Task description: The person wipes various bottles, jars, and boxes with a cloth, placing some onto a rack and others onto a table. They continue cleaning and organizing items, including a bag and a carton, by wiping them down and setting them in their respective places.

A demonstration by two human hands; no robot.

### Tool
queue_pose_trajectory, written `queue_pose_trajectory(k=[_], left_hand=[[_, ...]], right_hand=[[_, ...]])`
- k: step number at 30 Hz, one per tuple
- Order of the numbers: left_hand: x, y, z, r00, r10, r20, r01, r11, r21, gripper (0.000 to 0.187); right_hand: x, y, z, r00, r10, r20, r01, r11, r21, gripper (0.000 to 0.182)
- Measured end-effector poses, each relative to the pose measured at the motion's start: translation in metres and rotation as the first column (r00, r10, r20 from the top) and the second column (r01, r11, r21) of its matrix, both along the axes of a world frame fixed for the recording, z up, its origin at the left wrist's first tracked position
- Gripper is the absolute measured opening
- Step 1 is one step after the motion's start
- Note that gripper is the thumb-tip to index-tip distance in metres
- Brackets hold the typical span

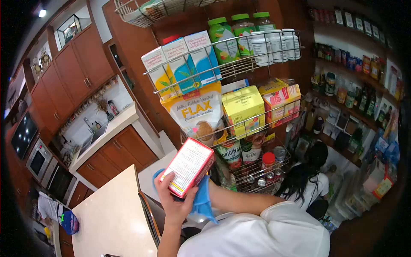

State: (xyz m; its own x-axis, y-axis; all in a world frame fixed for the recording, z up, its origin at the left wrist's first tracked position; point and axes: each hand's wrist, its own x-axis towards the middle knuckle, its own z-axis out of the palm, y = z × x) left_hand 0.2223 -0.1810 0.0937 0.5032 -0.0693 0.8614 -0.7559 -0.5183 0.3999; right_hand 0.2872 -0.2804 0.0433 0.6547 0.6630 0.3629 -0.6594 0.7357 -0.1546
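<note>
A red and white box (188, 167) with fine print on its face is tilted in front of the wire door racks. My left hand (175, 199) grips its lower end, fingers bent round the edges. From the right, my right arm reaches across to a blue cloth (202, 201) bunched behind and under the box. My right hand is mostly hidden by the cloth and box; it appears closed on the cloth. Just above the box, a flax bag (197, 111) stands in the middle rack, with a yellow box (244, 111) and a pink box (282, 105) beside it.
The upper wire rack (233, 68) holds blue-white cartons (203, 58), green-lidded jars (224, 40) and white bottles (261, 47). Pouches and cans fill the lower rack (257, 184). A person (310, 180) crouches by pantry shelves at right. A pale counter (111, 214) lies at left.
</note>
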Motion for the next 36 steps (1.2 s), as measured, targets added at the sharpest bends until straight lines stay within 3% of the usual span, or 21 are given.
queue_pose_trajectory(k=[5, 7, 9, 11, 12, 13, 14, 15, 16, 17, 18, 19, 21, 24, 26, 27, 28, 30, 32, 33, 36], left_hand=[[0.010, -0.012, -0.013, 0.974, -0.175, -0.142, 0.185, 0.981, 0.055, 0.070], [0.014, -0.018, -0.016, 0.959, -0.262, -0.106, 0.273, 0.956, 0.109, 0.074], [0.014, -0.030, -0.007, 0.945, -0.303, -0.125, 0.314, 0.946, 0.084, 0.078], [0.020, -0.043, 0.000, 0.836, -0.548, 0.024, 0.546, 0.835, 0.062, 0.076], [0.021, -0.040, 0.007, 0.838, -0.546, -0.002, 0.535, 0.819, 0.206, 0.079], [0.020, -0.046, 0.013, 0.835, -0.551, -0.016, 0.542, 0.815, 0.205, 0.079], [0.019, -0.053, 0.021, 0.881, -0.473, -0.001, 0.433, 0.804, 0.408, 0.081], [0.018, -0.061, 0.028, 0.915, -0.402, 0.039, 0.302, 0.745, 0.594, 0.084], [0.019, -0.073, 0.034, 0.917, -0.393, 0.066, 0.275, 0.744, 0.608, 0.072], [0.018, -0.082, 0.040, 0.910, -0.407, 0.078, 0.276, 0.736, 0.618, 0.072], [0.016, -0.090, 0.047, 0.925, -0.378, 0.032, 0.248, 0.667, 0.702, 0.062], [0.015, -0.099, 0.053, 0.941, -0.338, -0.002, 0.214, 0.590, 0.778, 0.052], [0.020, -0.114, 0.058, 0.945, -0.325, 0.035, 0.166, 0.568, 0.806, 0.040], [0.029, -0.127, 0.064, 0.948, -0.317, -0.032, 0.221, 0.580, 0.784, 0.045], [0.029, -0.136, 0.088, 0.934, -0.357, 0.004, 0.229, 0.607, 0.761, 0.044], [0.030, -0.140, 0.103, 0.916, -0.401, 0.028, 0.253, 0.630, 0.734, 0.043], [0.032, -0.141, 0.123, 0.898, -0.430, 0.087, 0.255, 0.672, 0.695, 0.042], [0.038, -0.145, 0.159, 0.863, -0.360, 0.354, 0.068, 0.777, 0.625, 0.053], [0.049, -0.156, 0.209, 0.739, -0.311, 0.598, -0.065, 0.850, 0.522, 0.069], [0.069, -0.166, 0.239, 0.618, -0.455, 0.641, 0.064, 0.842, 0.536, 0.073], [0.092, -0.178, 0.293, 0.666, -0.415, 0.620, 0.068, 0.861, 0.504, 0.067]], right_hand=[[0.003, -0.090, 0.000, 0.990, -0.112, -0.085, 0.111, 0.994, -0.023, 0.046], [-0.012, -0.131, 0.046, 0.852, -0.520, -0.066, 0.380, 0.699, -0.605, 0.042], [0.004, -0.173, 0.036, 0.813, -0.582, -0.013, 0.521, 0.738, -0.429, 0.043], [0.003, -0.211, 0.040, 0.624, -0.780, 0.054, 0.750, 0.579, -0.320, 0.043], [-0.004, -0.219, 0.055, 0.623, -0.781, 0.044, 0.748, 0.577, -0.328, 0.043], [-0.015, -0.225, 0.073, 0.401, -0.892, 0.208, 0.895, 0.332, -0.299, 0.042], [-0.021, -0.230, 0.082, 0.142, -0.923, 0.357, 0.972, 0.063, -0.224, 0.041], [-0.024, -0.233, 0.081, 0.134, -0.928, 0.349, 0.972, 0.055, -0.228, 0.041], [-0.028, -0.236, 0.079, 0.035, -0.729, 0.683, 0.965, -0.154, -0.214, 0.037], [-0.032, -0.237, 0.079, -0.036, -0.407, 0.913, 0.932, -0.343, -0.116, 0.034], [-0.041, -0.233, 0.084, -0.033, -0.102, 0.994, 0.918, -0.396, -0.010, 0.034], [-0.050, -0.226, 0.087, -0.020, 0.212, 0.977, 0.902, -0.418, 0.109, 0.035], [-0.051, -0.222, 0.088, -0.231, 0.185, 0.955, 0.882, -0.374, 0.286, 0.031], [-0.052, -0.237, 0.092, -0.344, -0.015, 0.939, 0.909, -0.255, 0.329, 0.032], [-0.052, -0.262, 0.080, -0.415, -0.414, 0.810, 0.900, -0.317, 0.300, 0.026], [-0.056, -0.273, 0.072, -0.482, -0.527, 0.700, 0.846, -0.488, 0.214, 0.026], [-0.059, -0.282, 0.079, -0.651, -0.531, 0.542, 0.718, -0.663, 0.212, 0.031], [-0.056, -0.306, 0.079, -0.800, -0.576, 0.170, 0.568, -0.817, -0.098, 0.041], [-0.056, -0.331, 0.081, -0.871, -0.454, 0.187, 0.440, -0.891, -0.112, 0.036], [-0.056, -0.345, 0.073, -0.880, -0.437, 0.186, 0.430, -0.899, -0.079, 0.033], [-0.057, -0.368, 0.061, -0.863, -0.433, 0.259, 0.416, -0.901, -0.119, 0.031]])
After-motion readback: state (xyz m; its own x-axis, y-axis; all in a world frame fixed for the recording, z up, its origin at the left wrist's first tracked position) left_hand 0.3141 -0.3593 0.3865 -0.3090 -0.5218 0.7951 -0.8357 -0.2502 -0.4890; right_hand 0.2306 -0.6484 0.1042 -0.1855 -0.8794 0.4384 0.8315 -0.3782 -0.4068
